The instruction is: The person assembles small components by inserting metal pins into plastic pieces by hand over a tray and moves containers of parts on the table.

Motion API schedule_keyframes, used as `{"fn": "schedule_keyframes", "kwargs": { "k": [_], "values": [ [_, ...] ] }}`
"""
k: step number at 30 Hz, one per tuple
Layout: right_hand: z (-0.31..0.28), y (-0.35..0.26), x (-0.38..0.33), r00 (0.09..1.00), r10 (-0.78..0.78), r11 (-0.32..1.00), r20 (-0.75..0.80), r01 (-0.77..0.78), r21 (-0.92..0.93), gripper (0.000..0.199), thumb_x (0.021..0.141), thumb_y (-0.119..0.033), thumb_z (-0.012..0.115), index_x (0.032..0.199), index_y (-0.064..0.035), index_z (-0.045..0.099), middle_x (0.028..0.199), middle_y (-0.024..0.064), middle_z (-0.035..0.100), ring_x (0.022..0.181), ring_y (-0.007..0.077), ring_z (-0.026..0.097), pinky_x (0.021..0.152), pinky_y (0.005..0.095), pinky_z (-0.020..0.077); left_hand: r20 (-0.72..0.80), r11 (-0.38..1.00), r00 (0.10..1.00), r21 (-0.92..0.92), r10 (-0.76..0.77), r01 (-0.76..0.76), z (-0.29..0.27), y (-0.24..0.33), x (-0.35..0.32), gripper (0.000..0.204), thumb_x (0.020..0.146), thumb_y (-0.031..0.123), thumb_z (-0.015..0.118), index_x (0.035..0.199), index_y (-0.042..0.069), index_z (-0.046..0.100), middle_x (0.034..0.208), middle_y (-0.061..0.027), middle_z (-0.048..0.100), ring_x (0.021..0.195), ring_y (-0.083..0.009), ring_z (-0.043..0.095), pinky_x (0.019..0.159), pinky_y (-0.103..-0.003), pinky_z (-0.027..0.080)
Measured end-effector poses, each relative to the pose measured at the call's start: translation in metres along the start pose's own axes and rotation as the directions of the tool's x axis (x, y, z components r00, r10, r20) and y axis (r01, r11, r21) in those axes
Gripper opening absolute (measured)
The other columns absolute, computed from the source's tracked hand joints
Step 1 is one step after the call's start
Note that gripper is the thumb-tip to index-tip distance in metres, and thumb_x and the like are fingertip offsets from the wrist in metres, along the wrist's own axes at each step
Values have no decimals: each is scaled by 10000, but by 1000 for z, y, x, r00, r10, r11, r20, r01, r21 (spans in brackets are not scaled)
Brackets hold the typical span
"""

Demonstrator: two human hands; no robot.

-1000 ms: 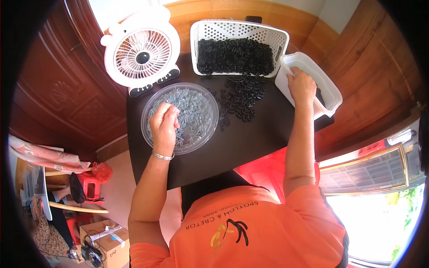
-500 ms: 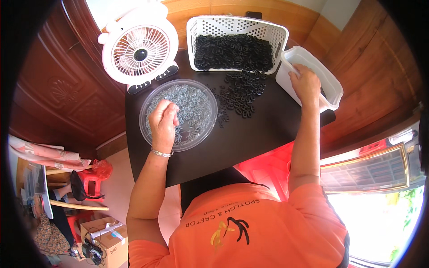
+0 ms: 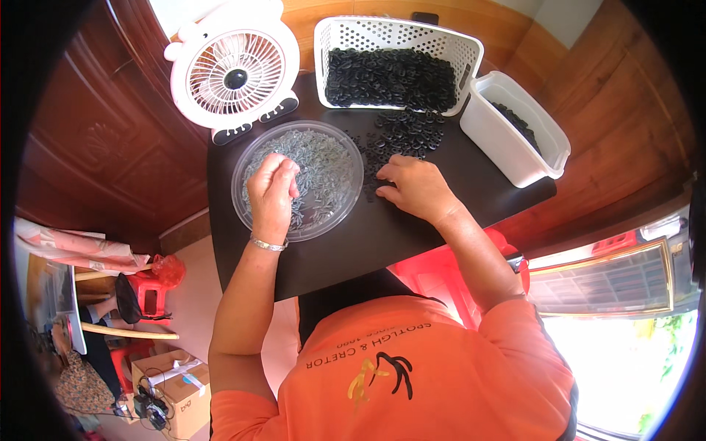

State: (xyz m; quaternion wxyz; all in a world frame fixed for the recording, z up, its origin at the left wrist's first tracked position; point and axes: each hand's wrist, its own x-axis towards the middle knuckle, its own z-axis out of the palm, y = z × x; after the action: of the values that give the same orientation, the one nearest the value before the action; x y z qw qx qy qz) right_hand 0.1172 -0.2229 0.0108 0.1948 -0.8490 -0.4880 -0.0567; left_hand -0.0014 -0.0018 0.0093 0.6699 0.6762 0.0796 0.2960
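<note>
My left hand [image 3: 273, 189] is closed, thumb against curled fingers, over a round clear plastic tray [image 3: 237, 192]. Whatever it pinches is too small or hidden to make out. A heap of small grey screw-like pieces [image 3: 318, 163] fills much of that tray. To the right, my right hand [image 3: 418, 187] is low over the dark table, thumb and forefinger apart at the near edge of a spread of small black oval rings [image 3: 412, 136]. I cannot tell whether its fingertips touch a ring.
Behind the loose rings stands a white perforated basket [image 3: 471, 62] of black pieces [image 3: 390, 77]. At the right is a white plastic bin [image 3: 507, 151] with dark pieces inside. A white fan [image 3: 235, 77] stands at the far left of the table [image 3: 331, 257].
My right hand has left the white bin and come left and nearer, down to the black rings. My left hand stays closed over the tray. The view has shifted slightly.
</note>
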Motion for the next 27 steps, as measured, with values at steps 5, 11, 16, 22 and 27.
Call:
{"fn": "schedule_keyframes", "kwargs": {
  "k": [5,11,16,22,27],
  "values": [
    [14,-2,11,996,-82,977,-19,76,-199,104,776,-176,614,804,-76,615,820,86,587,798,272,603,691,379,495,6,1000,1000,3,-2,2,-1,1,0,163,876,111,524,753,6,548,682,-11,529,520,-44,449,473,-200,382],
    [17,7,26,990,-33,992,-137,16,-123,121,797,-158,563,736,-56,588,746,111,601,737,279,625,663,386,509,21,997,998,53,-57,56,-2,1,1,168,865,113,513,743,7,557,576,2,487,495,-57,444,464,-208,358],
    [-1,-11,59,975,15,630,220,-180,755,130,839,-125,620,836,5,619,715,-2,574,665,71,504,620,230,432,140,992,984,66,-112,104,-2,-2,1,171,865,163,528,770,29,573,568,-3,503,485,-63,446,463,-208,347],
    [3,-34,95,925,-126,467,358,-263,844,154,830,-149,653,807,-1,617,708,-2,580,661,70,518,614,215,433,222,978,953,-2,-204,210,-3,-6,3,185,882,205,486,813,45,548,628,-16,534,513,-74,483,462,-203,370],
    [21,-40,105,929,-138,423,343,-258,869,152,835,-145,656,804,-1,618,705,-5,583,648,63,515,602,199,425,223,959,941,-63,-256,275,-10,-11,8,141,871,179,479,811,61,529,638,-25,548,494,-96,507,456,-199,392]
  ]
}}
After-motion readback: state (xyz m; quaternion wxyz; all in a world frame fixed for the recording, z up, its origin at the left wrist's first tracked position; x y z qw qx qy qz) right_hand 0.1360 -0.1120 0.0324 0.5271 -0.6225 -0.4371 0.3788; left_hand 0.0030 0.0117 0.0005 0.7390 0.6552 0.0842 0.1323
